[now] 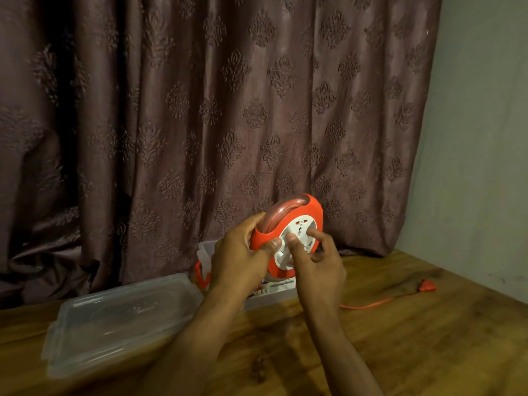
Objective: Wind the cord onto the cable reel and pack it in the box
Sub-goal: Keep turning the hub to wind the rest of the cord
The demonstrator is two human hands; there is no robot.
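1. Nearest the camera, 2 bare forearms reach forward over a wooden table [400, 338].
2. To the left on the table lies a clear plastic lid [120, 318].
3. The left hand [243, 258] is closed around the orange rim of the cable reel [288, 238], holding it upright in the air.
4. The right hand [317, 261] presses its fingertips [291, 238] on the reel's white socket face, seemingly to turn it.
5. Just behind the hands, a clear box [205, 250] stands open on the table.
6. An orange cord [368, 305] trails right to its plug [427, 285], well apart from the reel.
7. To wind well: grip the rim steady, turn the centre evenly, and let the cord feed in without kinks.
8. A patterned curtain [200, 110] hangs behind.
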